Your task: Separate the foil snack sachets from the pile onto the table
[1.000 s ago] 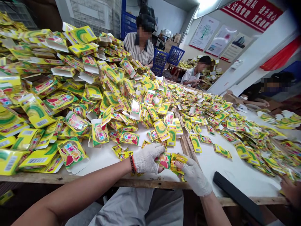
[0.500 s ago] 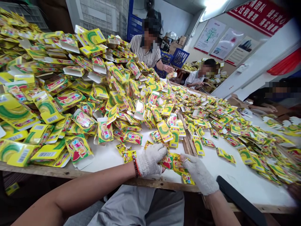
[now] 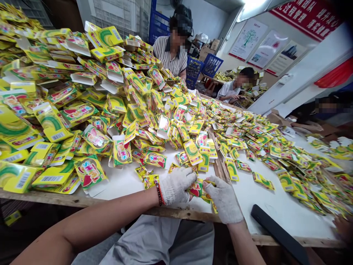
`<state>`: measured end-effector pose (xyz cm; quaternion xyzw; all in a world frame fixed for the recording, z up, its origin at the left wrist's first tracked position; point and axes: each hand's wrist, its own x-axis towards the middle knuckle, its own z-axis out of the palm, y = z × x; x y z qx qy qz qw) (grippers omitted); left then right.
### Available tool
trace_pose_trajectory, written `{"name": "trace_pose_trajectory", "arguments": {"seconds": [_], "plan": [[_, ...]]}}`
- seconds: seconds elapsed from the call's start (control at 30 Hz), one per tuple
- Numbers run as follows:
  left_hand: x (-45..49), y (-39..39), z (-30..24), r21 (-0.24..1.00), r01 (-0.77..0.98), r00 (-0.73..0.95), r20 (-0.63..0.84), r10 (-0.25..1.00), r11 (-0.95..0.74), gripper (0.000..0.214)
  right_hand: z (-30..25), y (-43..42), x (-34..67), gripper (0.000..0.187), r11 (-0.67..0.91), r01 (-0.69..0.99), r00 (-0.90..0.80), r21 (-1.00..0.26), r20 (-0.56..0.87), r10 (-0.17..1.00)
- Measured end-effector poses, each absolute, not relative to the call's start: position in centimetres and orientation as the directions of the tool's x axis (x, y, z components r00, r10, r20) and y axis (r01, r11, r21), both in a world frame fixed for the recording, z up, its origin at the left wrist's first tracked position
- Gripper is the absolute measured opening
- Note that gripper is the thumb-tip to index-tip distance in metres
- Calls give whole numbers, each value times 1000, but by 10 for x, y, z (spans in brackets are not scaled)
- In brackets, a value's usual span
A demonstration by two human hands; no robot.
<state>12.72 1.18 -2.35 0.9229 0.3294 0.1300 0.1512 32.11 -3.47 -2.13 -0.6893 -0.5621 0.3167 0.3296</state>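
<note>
Near the table's front edge, my left hand [image 3: 179, 186], in a white knitted glove, is closed around a small candy box [image 3: 196, 188] with green, yellow and watermelon print. My right hand [image 3: 224, 202], gloved alike, pinches a small shiny yellow packet [image 3: 210, 183] at the right end of that box. Whether the packet is partly inside the box is hidden by the fingers. Another yellow packet [image 3: 214, 207] shows below my right fingertips. Just left of my left hand lie small packets [image 3: 150, 181] on the white tabletop.
A high heap of yellow candy boxes [image 3: 79, 110] covers the left and middle. Right of a wooden strip [image 3: 219, 162] lie many small packets [image 3: 264, 181]. A long black object [image 3: 278, 232] crosses the front edge. Co-workers [image 3: 173, 51] sit beyond the table.
My right hand has moved left, closer to the box, with the packet between its fingers. My left hand has stayed nearly still. The striped-shirted person's hand has dropped behind the heap.
</note>
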Motion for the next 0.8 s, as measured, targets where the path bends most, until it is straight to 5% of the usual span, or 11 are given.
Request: {"name": "trace_pose_trajectory", "arguments": {"seconds": [0.1, 0.37, 0.5, 0.7, 0.8], "plan": [[126, 13, -23, 372, 616, 706, 131, 696, -695, 55, -22, -42, 324, 33, -173, 439, 157, -882, -114, 981], [132, 5, -26, 398, 616, 684, 158, 712, -680, 49, -29, -47, 318, 25, -157, 643, 191, -750, -41, 981], [130, 8, -25, 391, 684, 624, 125, 772, -616, 55, -16, -54, 311, 45, -218, 500, 251, -838, -101, 963], [128, 9, -25, 359, 603, 715, 153, 682, -712, 46, -20, -68, 298, 49, -283, 273, -106, -920, -321, 941], [128, 9, -25, 337, 585, 741, 149, 655, -738, 46, -24, -67, 303, 50, -331, 247, -66, -911, -357, 932]]}}
